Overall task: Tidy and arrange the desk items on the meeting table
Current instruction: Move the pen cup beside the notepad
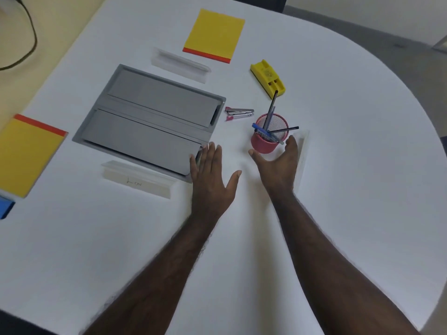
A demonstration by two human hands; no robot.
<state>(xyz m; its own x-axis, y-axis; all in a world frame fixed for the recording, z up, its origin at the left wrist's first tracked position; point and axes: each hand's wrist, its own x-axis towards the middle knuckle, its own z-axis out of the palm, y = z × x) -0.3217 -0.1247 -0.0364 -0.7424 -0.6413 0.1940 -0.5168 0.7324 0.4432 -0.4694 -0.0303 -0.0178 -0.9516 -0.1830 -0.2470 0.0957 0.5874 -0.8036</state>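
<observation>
A pink mesh pen cup (266, 141) with several pens stands near the middle of the white table (350, 165). My right hand (278, 165) is open just in front of the cup, thumb and fingers spread either side of its base, not gripping it. My left hand (212, 175) is open and flat beside the grey hatch's corner, holding nothing. A pink stapler (239, 112) lies left of the cup. A yellow board eraser (268, 77) sits behind it. Yellow notepads lie at the back (215, 35) and at the far left (26, 153).
A grey metal cable hatch (150, 119) is set into the table. Clear name stands lie behind the hatch (180, 64), in front of it (137, 180) and right of my right hand (302, 155). A blue object (6, 209) shows at the left edge.
</observation>
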